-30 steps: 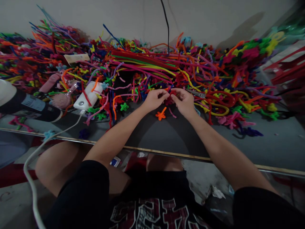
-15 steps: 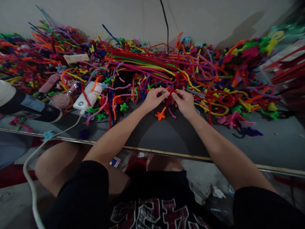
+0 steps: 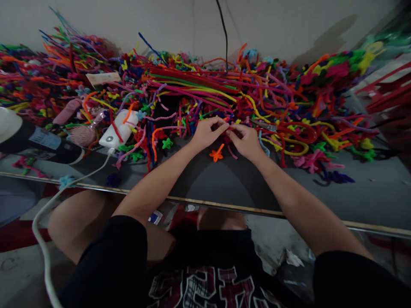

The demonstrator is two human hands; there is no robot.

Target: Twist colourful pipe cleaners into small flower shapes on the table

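Note:
My left hand [image 3: 208,131] and my right hand [image 3: 244,138] meet over the dark table [image 3: 224,179], fingertips pinched together on a small red pipe-cleaner piece [image 3: 228,129]. An orange pipe-cleaner flower [image 3: 217,154] lies on the table just below my hands. Behind them spreads a big heap of coloured pipe cleaners [image 3: 199,92], straight and bent.
A white power bank [image 3: 118,128] with a white cable [image 3: 64,192] lies at the left, beside a pink hairbrush [image 3: 84,133] and a black tool [image 3: 35,141]. Small green [image 3: 167,143], pink [image 3: 310,161] and purple [image 3: 335,176] flowers dot the table. Metal scissors [image 3: 265,125] rest right of my hands.
My right hand has slid slightly left and down, closer to my left hand. The red piece between the fingers has shifted with them.

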